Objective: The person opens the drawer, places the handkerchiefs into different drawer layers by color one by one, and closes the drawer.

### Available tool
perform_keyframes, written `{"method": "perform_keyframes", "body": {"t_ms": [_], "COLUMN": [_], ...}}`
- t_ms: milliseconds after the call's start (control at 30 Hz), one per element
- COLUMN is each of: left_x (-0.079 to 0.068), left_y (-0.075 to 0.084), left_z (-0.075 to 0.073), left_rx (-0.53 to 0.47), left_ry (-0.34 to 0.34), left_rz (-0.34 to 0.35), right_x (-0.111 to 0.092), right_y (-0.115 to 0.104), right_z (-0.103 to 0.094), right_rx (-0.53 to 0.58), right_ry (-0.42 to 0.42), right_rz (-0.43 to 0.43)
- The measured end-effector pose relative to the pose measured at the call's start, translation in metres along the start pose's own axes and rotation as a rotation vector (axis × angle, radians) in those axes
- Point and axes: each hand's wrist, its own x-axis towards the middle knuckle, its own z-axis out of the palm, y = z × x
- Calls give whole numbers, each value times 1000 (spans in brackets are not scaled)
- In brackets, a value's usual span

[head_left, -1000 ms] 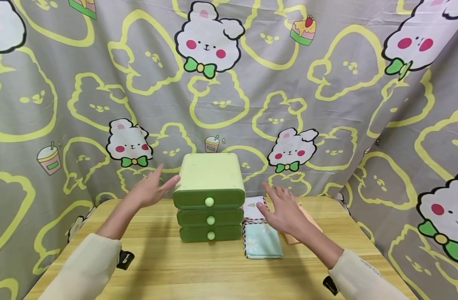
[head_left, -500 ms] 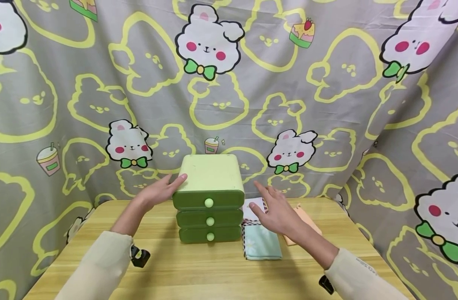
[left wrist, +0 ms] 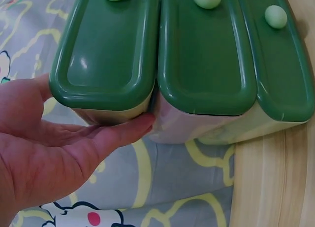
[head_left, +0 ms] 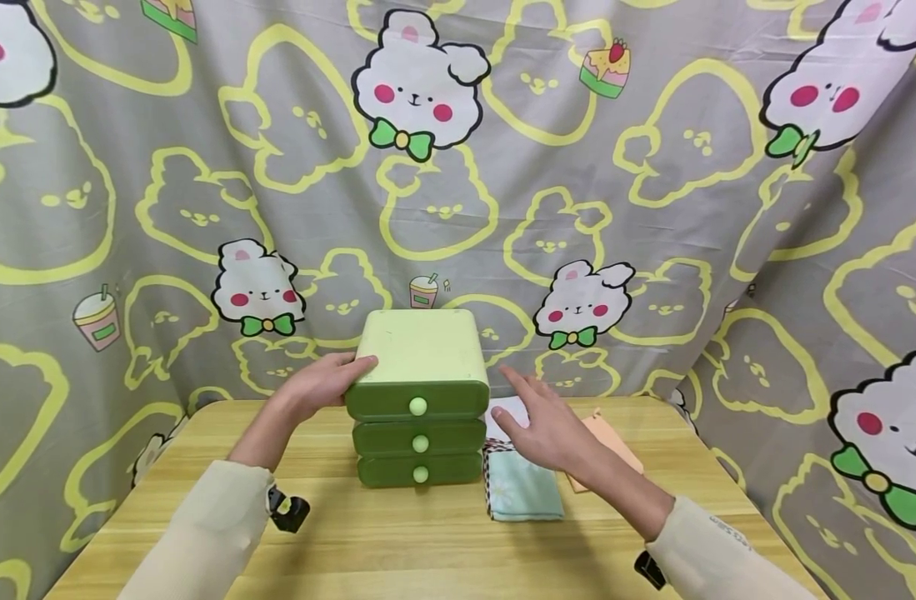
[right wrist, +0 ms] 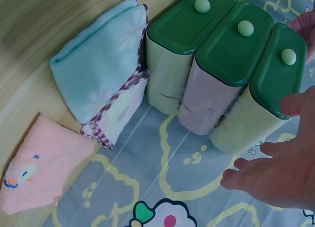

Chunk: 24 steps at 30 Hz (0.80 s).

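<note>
A small drawer cabinet point(head_left: 420, 346) has a pale yellow top and three green drawer fronts with round knobs, all pushed in. My left hand point(head_left: 318, 387) rests against its upper left side, thumb over the top edge. In the left wrist view the fairly straight fingers of that hand point(left wrist: 64, 148) lie along the side of the top drawer point(left wrist: 108, 49). To the right of the cabinet my right hand point(head_left: 548, 429) hovers with fingers spread, holding nothing. From the right wrist view, this hand point(right wrist: 280, 168) is near the cabinet's top, apart from it.
A folded light-blue towel point(head_left: 525, 487) and a white one point(head_left: 508, 417) with checked trim lie right of the cabinet. Farther right is a peach cloth point(head_left: 611, 442), partly behind my right arm. A patterned curtain point(head_left: 442, 217) hangs behind the wooden table point(head_left: 397, 542).
My left hand has moved right, from beside the cabinet onto its upper left edge. My right hand has drifted slightly left toward the cabinet. The cabinet and towels stay put.
</note>
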Motion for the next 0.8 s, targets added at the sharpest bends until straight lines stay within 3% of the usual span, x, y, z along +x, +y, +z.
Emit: {"method": "perform_keyframes", "body": {"t_ms": [533, 800], "left_x": [1, 2], "left_y": [-2, -3], "left_z": [-3, -3], "left_rx": [-32, -17], "left_ry": [1, 18], "left_rz": [-20, -29], "right_x": [1, 3], "right_y": [-30, -42], "right_z": [-1, 4], "right_rx": [37, 74], "right_ry": [-64, -142], "right_rz": [61, -19]}}
